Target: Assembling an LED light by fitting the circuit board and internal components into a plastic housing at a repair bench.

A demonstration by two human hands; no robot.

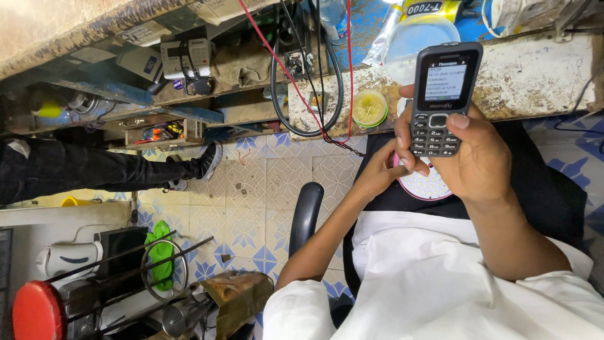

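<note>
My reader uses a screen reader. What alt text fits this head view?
A right hand holds a black keypad phone with its screen lit, while the left hand touches its lower edge. Behind it runs a worn workbench with black and red cables; another person's leg stretches over the tiled floor.
</note>
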